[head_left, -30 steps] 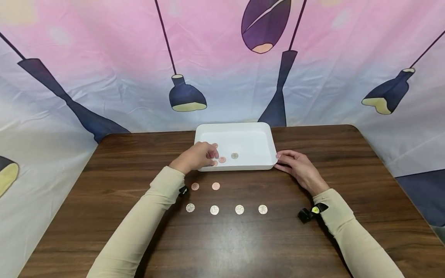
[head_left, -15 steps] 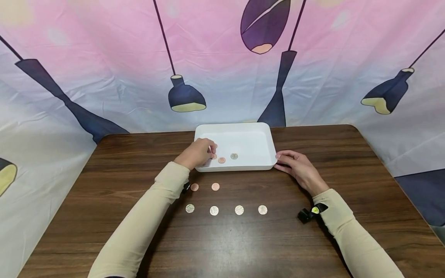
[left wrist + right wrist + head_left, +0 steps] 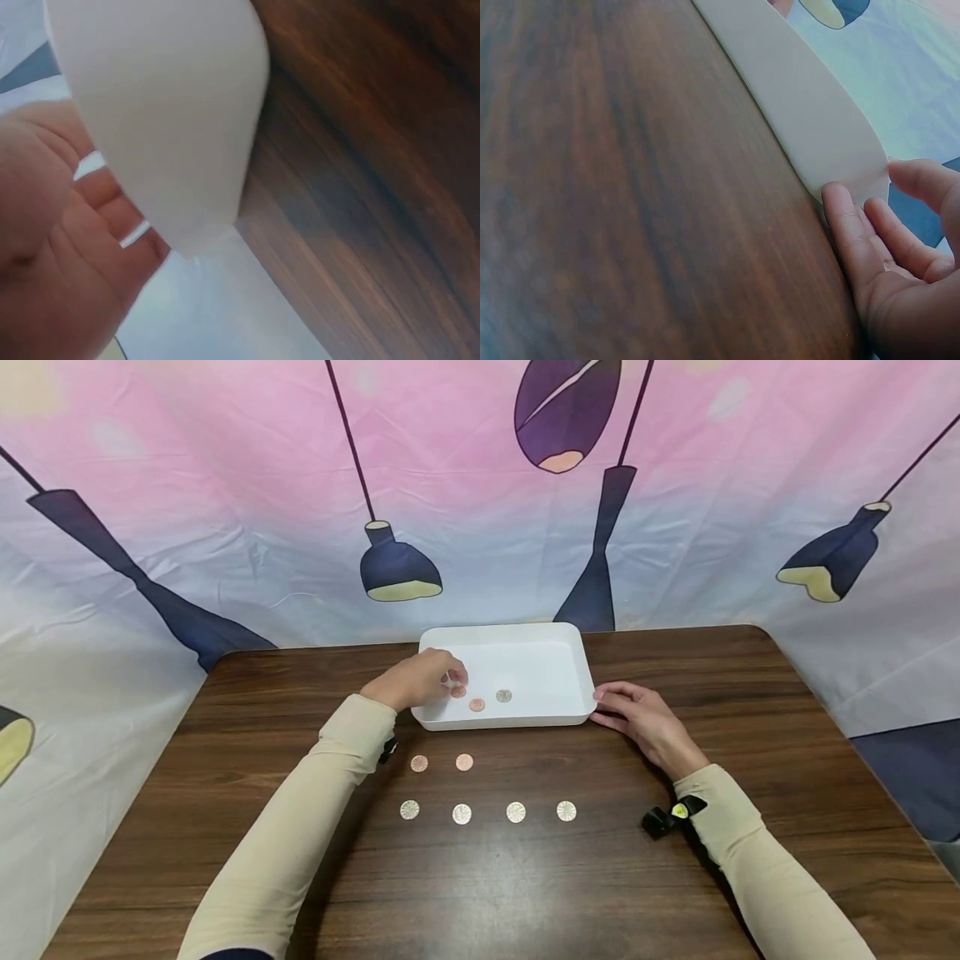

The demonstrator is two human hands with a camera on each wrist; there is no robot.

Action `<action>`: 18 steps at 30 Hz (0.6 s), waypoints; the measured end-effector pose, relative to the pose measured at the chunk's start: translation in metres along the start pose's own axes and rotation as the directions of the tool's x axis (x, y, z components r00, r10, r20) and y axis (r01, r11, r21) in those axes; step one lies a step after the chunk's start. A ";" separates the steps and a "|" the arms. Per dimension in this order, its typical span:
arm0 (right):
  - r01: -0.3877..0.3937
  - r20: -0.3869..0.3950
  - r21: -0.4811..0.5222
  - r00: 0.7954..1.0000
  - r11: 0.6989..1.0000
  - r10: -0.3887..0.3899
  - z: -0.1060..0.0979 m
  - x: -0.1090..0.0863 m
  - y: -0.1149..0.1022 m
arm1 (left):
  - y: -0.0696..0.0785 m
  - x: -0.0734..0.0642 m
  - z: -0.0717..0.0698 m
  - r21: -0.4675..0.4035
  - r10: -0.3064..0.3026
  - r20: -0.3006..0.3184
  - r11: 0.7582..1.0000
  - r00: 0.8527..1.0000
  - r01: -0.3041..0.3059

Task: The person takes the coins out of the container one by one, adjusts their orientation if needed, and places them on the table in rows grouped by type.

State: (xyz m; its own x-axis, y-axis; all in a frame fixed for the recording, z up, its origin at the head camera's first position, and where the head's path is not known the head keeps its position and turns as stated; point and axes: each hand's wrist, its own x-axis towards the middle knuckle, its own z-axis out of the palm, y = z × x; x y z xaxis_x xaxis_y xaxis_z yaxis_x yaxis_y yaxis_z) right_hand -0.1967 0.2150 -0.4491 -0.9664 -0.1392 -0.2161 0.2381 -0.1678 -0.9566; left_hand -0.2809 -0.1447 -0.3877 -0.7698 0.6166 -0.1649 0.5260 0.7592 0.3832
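Observation:
In the head view my left hand (image 3: 420, 679) reaches over the near left corner of a white tray (image 3: 525, 722). Its fingers are bent down inside, right by a copper-coloured coin (image 3: 458, 692); whether they pinch one is hidden. Another copper coin (image 3: 477, 704) and a silver-coloured coin (image 3: 503, 695) lie flat in the tray. The tray wall (image 3: 172, 112) covers part of the fingers in the left wrist view. My right hand (image 3: 647, 720) holds the tray's near right corner, fingertips (image 3: 838, 196) against the wall in the right wrist view.
On the brown wooden table (image 3: 480, 893), in front of the tray, lie two copper coins, a left one (image 3: 419, 763) and a right one (image 3: 465, 762). Nearer stands a row of several silver coins (image 3: 516, 812). A printed cloth (image 3: 480, 485) hangs behind the table's far edge.
My left hand has shifted slightly leftward and farther back inside the tray. The copper coins near its fingers show in different spots, one now hidden. My right hand stays at the corner.

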 end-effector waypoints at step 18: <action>0.007 0.006 -0.014 1.000 1.000 -0.007 -0.003 -0.001 0.001 | -0.004 0.009 0.008 0.075 -0.036 0.049 0.997 0.998 0.032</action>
State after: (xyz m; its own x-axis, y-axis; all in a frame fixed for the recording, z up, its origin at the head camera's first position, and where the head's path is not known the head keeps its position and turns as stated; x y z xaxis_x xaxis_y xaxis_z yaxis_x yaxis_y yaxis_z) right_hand -0.1959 0.2180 -0.4507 -0.9675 -0.1440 -0.2080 0.2297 -0.1556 -0.9608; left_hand -0.2867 -0.1408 -0.3979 -0.7695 0.5985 -0.2227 0.5269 0.7921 0.3083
